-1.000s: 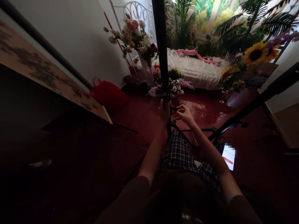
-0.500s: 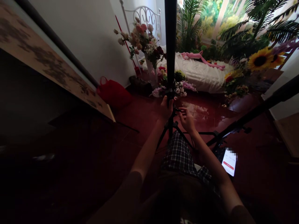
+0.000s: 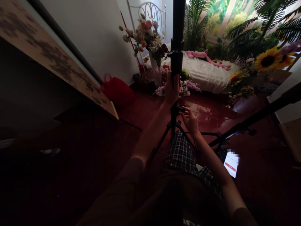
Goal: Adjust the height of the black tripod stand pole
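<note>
A black upright stand pole (image 3: 177, 56) rises in front of me, its spread legs (image 3: 162, 138) on the red floor. My left hand (image 3: 172, 89) is wrapped round the pole, just below a thicker collar. Lower down, my right hand (image 3: 190, 120) has its fingertips pressed on a small black knob (image 3: 181, 109) at the pole's right side. The knob is dark and partly hidden by the fingers.
A second black stand (image 3: 261, 116) slants across the right. A lit phone (image 3: 231, 164) lies below it. A picture panel (image 3: 58, 59) leans at left, beside a red bag (image 3: 117, 91). Behind are flowers (image 3: 150, 37), a white-covered bed (image 3: 202, 73) and sunflowers (image 3: 268, 59).
My left hand has moved up with the pole's upper part, and the collar now shows above it. My right hand stays at the knob. The view has shifted slightly.
</note>
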A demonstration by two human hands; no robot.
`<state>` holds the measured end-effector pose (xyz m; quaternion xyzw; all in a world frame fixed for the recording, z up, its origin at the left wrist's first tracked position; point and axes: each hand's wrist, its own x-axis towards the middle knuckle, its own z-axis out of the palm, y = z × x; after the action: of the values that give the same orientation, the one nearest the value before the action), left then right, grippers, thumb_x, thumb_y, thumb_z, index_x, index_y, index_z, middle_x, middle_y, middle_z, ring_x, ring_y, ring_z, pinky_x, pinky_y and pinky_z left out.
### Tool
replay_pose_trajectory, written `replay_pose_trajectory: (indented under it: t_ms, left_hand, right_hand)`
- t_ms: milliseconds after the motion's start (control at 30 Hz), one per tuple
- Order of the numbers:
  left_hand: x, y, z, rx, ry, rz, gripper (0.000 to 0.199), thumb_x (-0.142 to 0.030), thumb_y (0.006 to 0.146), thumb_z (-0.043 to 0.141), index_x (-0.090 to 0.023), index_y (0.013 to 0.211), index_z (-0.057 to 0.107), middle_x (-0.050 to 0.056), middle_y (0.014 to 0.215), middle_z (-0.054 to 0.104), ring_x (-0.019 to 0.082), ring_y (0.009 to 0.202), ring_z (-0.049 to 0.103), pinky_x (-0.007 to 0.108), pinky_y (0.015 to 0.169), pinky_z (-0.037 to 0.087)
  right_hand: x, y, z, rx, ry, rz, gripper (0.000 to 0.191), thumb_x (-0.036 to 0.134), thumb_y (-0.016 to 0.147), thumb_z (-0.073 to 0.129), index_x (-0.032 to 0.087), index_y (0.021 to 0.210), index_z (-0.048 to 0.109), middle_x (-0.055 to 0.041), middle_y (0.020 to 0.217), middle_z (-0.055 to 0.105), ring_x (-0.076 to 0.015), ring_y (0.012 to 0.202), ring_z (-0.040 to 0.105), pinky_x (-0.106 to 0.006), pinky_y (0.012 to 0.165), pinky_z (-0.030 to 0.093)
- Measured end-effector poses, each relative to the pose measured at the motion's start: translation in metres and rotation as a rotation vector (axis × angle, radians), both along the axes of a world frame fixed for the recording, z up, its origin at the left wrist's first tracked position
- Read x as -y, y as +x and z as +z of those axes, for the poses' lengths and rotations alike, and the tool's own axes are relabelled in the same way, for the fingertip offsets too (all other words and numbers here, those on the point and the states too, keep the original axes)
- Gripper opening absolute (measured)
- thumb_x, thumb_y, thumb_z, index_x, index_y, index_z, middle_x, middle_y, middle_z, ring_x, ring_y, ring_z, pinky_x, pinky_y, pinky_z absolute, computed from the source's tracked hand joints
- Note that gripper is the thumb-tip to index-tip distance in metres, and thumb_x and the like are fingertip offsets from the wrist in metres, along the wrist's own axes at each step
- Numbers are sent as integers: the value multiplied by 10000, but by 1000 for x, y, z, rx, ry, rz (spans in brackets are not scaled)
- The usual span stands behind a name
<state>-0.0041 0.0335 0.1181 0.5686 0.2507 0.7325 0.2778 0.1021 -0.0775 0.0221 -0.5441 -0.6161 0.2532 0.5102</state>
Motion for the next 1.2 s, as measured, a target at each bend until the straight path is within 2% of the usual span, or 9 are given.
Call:
replay_pose_trajectory:
  t_ms: [133,300,467,633,767,867,967,1067,1200]
  left_hand:
    - [-1,-1,-4,-12,-9,-22,415,-657,871,479,-244,860,516,-69,544,459,51,353,367,225,351,275]
    - [-4,-2,-7,-19,-30,-24,427,-646,879,477,-222,883,528,-60,562,468,51,401,416,213,411,328]
    - [-5,-3,-8,-24,-30,-34,401,-619,888,487,-220,895,528,-47,587,495,60,450,444,221,462,358]
    - [-4,-2,-6,-6,-17,-39,421,-654,872,474,-234,865,502,-47,590,499,65,423,435,229,427,342]
    - [-3,-1,-7,-23,-10,-41,421,-638,890,453,-225,894,536,-52,579,467,49,414,417,214,424,329]
    - [-3,1,-8,-14,-12,-33,411,-621,896,458,-226,929,568,-52,586,469,41,419,417,201,429,333]
    - [-2,4,-7,2,-13,4,397,-600,912,448,-226,933,579,-48,595,493,42,417,420,203,431,345]
    - [1,8,-4,25,-21,62,398,-597,918,434,-221,895,563,-53,575,500,49,402,424,208,426,354]
    - [6,12,-14,14,-39,186,385,-590,919,446,-223,921,562,-45,595,539,73,459,509,212,484,419]
  right_hand:
    - [-4,7,1,56,16,-35,415,459,845,658,287,1221,615,-49,1017,698,-185,881,653,-273,773,538]
    - [-9,14,3,143,57,-38,284,455,871,627,280,1088,680,-37,909,697,-184,815,630,-264,730,491]
    - [-17,9,7,175,29,-76,304,530,870,594,237,841,669,-34,755,664,-169,709,607,-249,682,448]
    - [-24,-2,7,-91,-179,36,546,596,902,453,210,529,550,7,498,558,-115,498,543,-216,532,379]
    - [-28,-7,11,-329,-361,18,556,526,898,480,217,436,478,17,371,476,-92,360,432,-224,432,331]
    - [-29,-6,16,-394,-432,57,533,450,911,490,217,431,477,1,357,494,-89,325,409,-229,402,338]
    - [-28,-4,17,-439,-470,122,513,502,907,512,195,497,542,-27,429,580,-91,349,474,-220,407,381]
    - [-18,1,14,-502,-516,170,451,558,867,570,172,641,627,-42,550,667,-103,423,568,-218,457,460]
    - [8,21,14,-569,-432,172,366,537,812,645,173,773,663,-38,669,719,-116,524,646,-229,548,536]
